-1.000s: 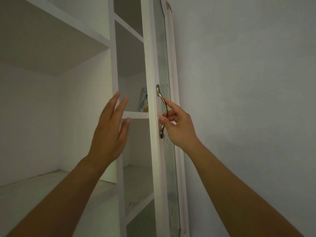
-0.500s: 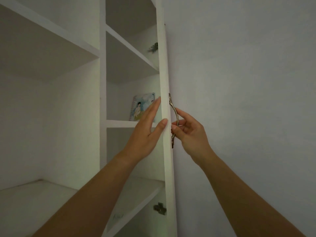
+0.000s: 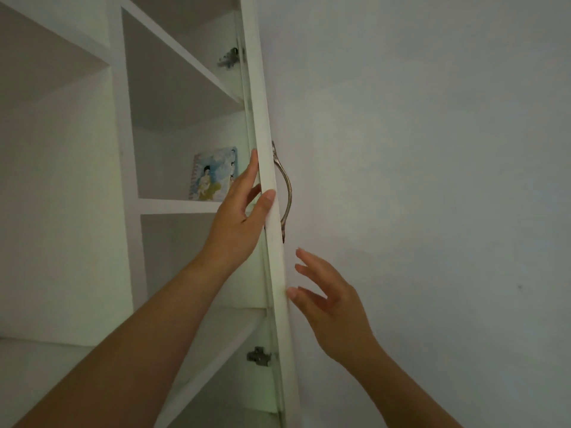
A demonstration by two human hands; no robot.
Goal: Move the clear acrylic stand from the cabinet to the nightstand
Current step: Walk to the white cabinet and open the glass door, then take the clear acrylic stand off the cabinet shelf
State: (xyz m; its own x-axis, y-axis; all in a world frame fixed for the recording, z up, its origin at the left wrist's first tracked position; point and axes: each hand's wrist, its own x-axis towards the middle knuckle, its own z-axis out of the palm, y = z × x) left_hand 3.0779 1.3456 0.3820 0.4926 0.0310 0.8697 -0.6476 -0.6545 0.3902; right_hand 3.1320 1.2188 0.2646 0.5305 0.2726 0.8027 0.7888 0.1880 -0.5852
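Head view is showing a white cabinet [image 3: 123,125] with its door [image 3: 268,211] swung open, edge toward us. The left hand [image 3: 238,217] is lying flat against the door's inner side, thumb on its edge. The right hand [image 3: 330,301] is hanging open, fingers spread, below the metal handle [image 3: 285,193]. A picture stand [image 3: 213,174] is leaning on a shelf inside.

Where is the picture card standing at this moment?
The picture card stands on the middle cabinet shelf, centre-left of the head view, just left of the left hand.
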